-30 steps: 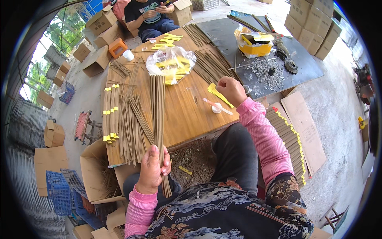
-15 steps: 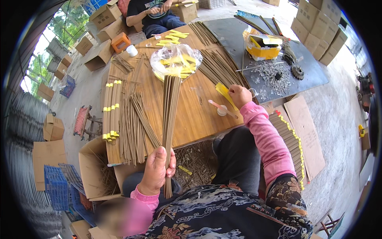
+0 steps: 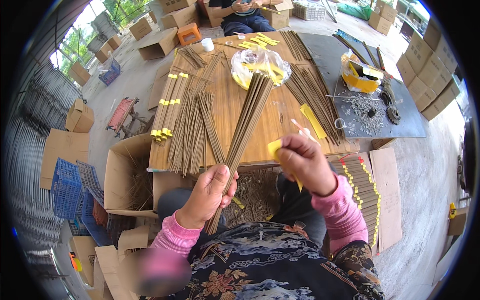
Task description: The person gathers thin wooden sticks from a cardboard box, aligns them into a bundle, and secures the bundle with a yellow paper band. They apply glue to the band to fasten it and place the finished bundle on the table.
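Note:
My left hand is closed round the lower part of a bundle of thin brown incense sticks, held tilted over the table's near edge, its top leaning right. Pinched in my right hand is a yellow paper strip, right of the bundle and apart from it. More yellow strips lie on the table beyond that hand, beside a pinkish stick lying by a small white round thing it partly hides. Loose incense sticks and yellow-banded bundles lie to the left.
On the wooden table sits a clear plastic bag of yellow strips. Small metal pieces and a yellow box occupy the dark board. Banded bundles lie at right. A cardboard box stands at left; another person sits across.
My right hand has come back from the strips on the table toward the bundle with one yellow strip. The bundle has tilted to the right; the whole view has shifted.

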### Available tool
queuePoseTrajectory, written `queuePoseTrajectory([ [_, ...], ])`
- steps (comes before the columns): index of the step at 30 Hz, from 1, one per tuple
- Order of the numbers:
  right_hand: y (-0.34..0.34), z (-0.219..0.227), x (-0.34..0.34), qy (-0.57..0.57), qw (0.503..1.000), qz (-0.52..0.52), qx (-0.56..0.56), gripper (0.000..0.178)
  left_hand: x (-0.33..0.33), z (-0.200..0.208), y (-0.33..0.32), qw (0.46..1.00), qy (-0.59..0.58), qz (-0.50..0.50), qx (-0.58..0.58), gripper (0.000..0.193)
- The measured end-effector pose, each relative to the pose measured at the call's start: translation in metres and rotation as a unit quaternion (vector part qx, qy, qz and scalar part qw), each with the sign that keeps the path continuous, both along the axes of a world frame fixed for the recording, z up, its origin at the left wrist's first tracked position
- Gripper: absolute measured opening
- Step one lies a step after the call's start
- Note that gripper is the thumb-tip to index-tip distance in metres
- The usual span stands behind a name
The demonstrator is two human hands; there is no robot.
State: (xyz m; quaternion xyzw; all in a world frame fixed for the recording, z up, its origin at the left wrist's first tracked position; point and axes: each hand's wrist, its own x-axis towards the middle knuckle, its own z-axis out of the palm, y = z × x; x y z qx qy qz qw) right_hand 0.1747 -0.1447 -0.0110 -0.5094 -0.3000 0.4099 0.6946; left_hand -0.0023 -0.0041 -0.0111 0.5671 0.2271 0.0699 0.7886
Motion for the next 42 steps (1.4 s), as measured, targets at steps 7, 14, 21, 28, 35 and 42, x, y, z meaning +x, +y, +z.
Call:
queuePoseTrajectory([
  [7, 0.023, -0.007, -0.068, -0.074, 0.992, 0.096, 0.040, 0.018, -0.022, 0.004, -0.011, 1.000, -0.017, -0.001, 0.019, 0.032],
  [14, 0.027, -0.011, -0.081, -0.101, 0.990, 0.094, 0.023, 0.019, -0.037, 0.007, -0.017, 0.999, -0.022, 0.001, 0.034, 0.034],
  [21, 0.027, -0.011, -0.088, -0.134, 0.989, 0.065, -0.007, 0.024, -0.044, 0.005, -0.020, 0.998, -0.027, 0.004, 0.065, 0.036],
  [28, 0.023, -0.003, -0.087, -0.185, 0.979, 0.069, -0.060, 0.020, -0.043, 0.007, -0.025, 0.992, -0.043, 0.007, 0.121, 0.048],
  [35, 0.022, -0.009, -0.085, -0.174, 0.984, 0.032, -0.029, 0.026, -0.041, 0.004, -0.028, 0.988, -0.046, 0.004, 0.145, 0.055],
  [42, 0.021, -0.018, -0.077, -0.153, 0.986, 0.064, -0.029, 0.025, -0.034, 0.006, -0.030, 0.992, -0.019, 0.008, 0.121, 0.043],
])
